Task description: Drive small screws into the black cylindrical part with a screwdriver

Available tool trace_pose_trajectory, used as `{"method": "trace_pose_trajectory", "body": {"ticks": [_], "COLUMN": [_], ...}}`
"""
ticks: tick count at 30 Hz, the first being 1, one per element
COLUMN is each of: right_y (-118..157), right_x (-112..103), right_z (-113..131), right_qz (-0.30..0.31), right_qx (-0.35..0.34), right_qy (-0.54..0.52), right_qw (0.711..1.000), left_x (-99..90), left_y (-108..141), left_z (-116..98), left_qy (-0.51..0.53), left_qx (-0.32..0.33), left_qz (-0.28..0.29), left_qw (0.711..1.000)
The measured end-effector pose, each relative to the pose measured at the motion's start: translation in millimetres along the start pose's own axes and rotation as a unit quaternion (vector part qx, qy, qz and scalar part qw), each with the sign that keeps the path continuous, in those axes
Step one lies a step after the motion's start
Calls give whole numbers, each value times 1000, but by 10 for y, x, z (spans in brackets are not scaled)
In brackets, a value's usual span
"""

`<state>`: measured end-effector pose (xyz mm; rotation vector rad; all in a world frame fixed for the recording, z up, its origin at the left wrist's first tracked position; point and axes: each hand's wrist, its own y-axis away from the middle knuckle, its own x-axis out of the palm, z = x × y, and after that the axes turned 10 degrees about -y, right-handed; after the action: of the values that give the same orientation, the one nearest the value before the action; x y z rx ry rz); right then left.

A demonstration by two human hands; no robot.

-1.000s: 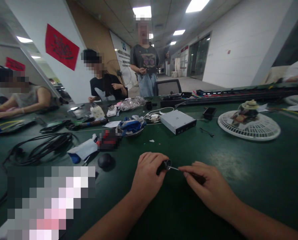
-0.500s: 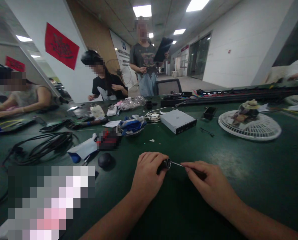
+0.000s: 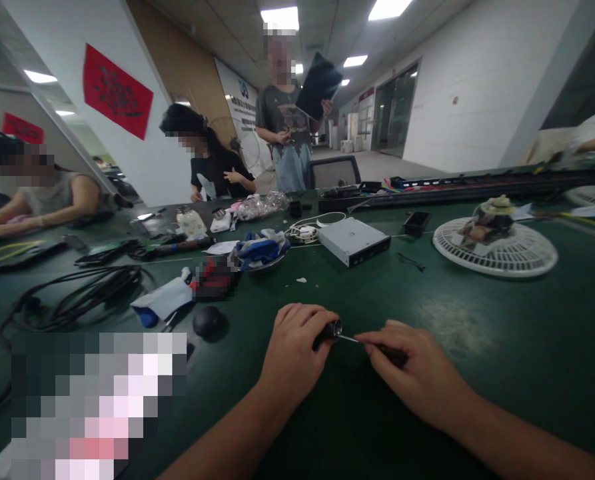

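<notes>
My left hand (image 3: 293, 347) is closed around a dark, short cylindrical part (image 3: 334, 328) with a shiny ring at its open end. That end faces right, and the rest of the part is hidden in my palm. Between the fingers of my right hand (image 3: 417, 363) is a screwdriver (image 3: 350, 339) with a thin metal shaft and a dark handle. Its tip meets the lower edge of the ring; whether it sits inside or only against the rim, I cannot tell. Both hands are low over the green table (image 3: 377, 417).
Beyond my hands lie a grey disc drive (image 3: 352, 240), a white fan grille (image 3: 497, 250) with a motor, and a bowl with blue-white gloves (image 3: 261, 250). To the left are a black round object (image 3: 208, 323) and coiled black cable (image 3: 77, 297). Other people are across the table.
My right hand has shifted slightly left, and the screwdriver tip has gone from the middle of the ring to its lower edge. My left hand keeps its hold on the cylindrical part.
</notes>
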<state>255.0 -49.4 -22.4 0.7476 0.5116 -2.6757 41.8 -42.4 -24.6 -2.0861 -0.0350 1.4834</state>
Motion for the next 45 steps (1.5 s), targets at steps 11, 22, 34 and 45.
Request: {"method": "trace_pose_trajectory", "body": {"ticks": [11,22,34,45], "right_y": [-2,-4,-52,-75], "right_x": [4,19,31,36], "right_z": [16,-42,-134,-113], "right_qz": [0,-14,-61,0], "right_qx": [29,35,89,41], "right_qy": [27,31,30,42], "right_qw": [999,999,994,998], "left_x": [13,30,35,42], "left_y": [2,14,15,24], "left_z": [15,8,32,-18], "left_qy": [-18,-5,-14,6], "left_qx": [-17,-18,-87,-19], "left_qz": [-1,12,12,74], "left_qw": [1000,1000,996,997]}}
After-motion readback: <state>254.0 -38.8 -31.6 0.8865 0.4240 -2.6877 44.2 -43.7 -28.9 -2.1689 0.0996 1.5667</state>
